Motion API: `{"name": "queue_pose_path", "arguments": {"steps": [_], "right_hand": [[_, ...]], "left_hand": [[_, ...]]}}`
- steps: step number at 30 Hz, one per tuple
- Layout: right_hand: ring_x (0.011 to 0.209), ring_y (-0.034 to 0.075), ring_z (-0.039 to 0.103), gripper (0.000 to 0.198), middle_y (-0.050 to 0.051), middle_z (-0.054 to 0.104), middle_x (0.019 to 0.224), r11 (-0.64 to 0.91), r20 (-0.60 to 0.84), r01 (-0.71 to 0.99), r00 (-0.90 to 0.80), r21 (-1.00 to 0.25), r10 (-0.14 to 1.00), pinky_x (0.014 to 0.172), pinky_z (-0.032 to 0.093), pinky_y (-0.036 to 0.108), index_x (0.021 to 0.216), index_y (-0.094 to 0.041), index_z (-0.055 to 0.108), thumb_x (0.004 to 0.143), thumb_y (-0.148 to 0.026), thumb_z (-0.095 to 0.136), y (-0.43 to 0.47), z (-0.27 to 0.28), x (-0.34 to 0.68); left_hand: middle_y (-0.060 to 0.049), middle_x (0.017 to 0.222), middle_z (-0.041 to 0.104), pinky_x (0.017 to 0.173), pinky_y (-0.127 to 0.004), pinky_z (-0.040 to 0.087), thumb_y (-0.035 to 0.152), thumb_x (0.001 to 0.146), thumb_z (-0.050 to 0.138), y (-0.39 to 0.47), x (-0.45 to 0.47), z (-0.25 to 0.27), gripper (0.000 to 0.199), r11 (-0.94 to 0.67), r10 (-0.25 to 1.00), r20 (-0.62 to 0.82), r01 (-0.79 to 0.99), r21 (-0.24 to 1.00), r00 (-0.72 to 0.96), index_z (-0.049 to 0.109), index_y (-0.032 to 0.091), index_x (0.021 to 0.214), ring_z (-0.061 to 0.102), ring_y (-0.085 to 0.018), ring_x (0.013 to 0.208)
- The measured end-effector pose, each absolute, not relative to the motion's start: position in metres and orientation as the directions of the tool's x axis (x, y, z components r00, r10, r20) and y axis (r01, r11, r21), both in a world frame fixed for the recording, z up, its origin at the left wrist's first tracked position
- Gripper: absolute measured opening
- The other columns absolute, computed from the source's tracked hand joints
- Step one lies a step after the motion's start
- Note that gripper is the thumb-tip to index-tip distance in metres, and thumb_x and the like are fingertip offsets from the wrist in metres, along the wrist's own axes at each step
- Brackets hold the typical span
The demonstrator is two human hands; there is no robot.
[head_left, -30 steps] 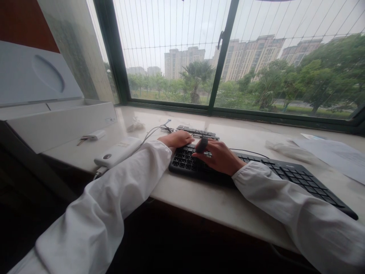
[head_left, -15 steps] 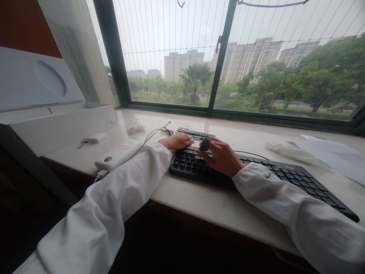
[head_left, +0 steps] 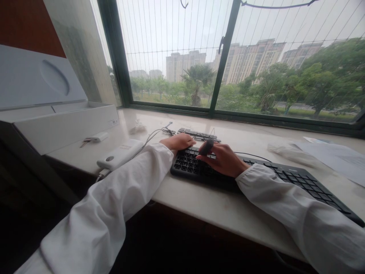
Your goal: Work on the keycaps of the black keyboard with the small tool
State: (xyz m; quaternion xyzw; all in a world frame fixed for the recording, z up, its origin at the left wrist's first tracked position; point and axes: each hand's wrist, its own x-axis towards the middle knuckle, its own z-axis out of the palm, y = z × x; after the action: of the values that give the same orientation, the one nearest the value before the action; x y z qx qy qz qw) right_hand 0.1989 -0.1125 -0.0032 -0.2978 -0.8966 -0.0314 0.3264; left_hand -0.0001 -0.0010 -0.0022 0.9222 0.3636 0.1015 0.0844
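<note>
A black keyboard point(head_left: 199, 178) lies on the white sill, and its left end shows bare square sockets where keycaps are off. My left hand point(head_left: 179, 142) rests at the keyboard's far left corner, fingers curled over its edge; the fingertips are partly hidden. Above the left keys, my right hand point(head_left: 225, 160) pinches a small dark grey piece point(head_left: 207, 147) between thumb and fingers. Its exact kind is not clear. Just behind the keyboard, loose dark keycaps point(head_left: 196, 134) stand in rows, partly covered by my hands.
To the left are a white power bank point(head_left: 119, 154) with cables, a small white item point(head_left: 99, 137) with a metal end, and an open white box point(head_left: 68, 123). Crumpled clear plastic point(head_left: 288, 151) and paper sheets point(head_left: 339, 158) lie right. A barred window point(head_left: 171, 38) stands behind.
My right hand has tilted the dark grey piece, which now shows more of its length. My left hand stays at the keyboard corner. The view has shifted slightly.
</note>
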Motion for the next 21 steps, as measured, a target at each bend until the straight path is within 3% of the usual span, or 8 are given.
{"name": "queue_pose_path", "arguments": {"steps": [10, 21], "right_hand": [[0.068, 0.016, 0.06, 0.024, 0.005, 0.066, 0.079, 0.813, 0.523, 0.567, -0.658, -0.129, 0.542, 0.065, 0.047, 0.028, 0.09, -0.017, 0.062, 0.092, -0.04, 0.057, -0.115, 0.009, 0.198], [0.08, 0.02, 0.063, 0.02, 0.007, 0.067, 0.084, 0.863, 0.595, 0.505, -0.699, 0.016, 0.398, 0.073, 0.053, 0.033, 0.096, -0.018, 0.059, 0.093, -0.037, 0.056, -0.114, -0.004, 0.199]], "left_hand": [[-0.006, 0.081, 0.069, 0.067, -0.026, 0.038, 0.041, 0.094, 0.04, 0.001, 0.0, -0.004, 0.042, -0.726, 0.683, 0.134, 0.647, 0.233, 0.718, 0.07, 0.014, 0.081, 0.055, -0.015, 0.069], [-0.007, 0.086, 0.07, 0.074, -0.028, 0.04, 0.04, 0.094, 0.04, 0.0, 0.0, -0.003, 0.041, -0.729, 0.678, 0.131, 0.638, 0.247, 0.724, 0.07, 0.015, 0.083, 0.057, -0.016, 0.074]]}}
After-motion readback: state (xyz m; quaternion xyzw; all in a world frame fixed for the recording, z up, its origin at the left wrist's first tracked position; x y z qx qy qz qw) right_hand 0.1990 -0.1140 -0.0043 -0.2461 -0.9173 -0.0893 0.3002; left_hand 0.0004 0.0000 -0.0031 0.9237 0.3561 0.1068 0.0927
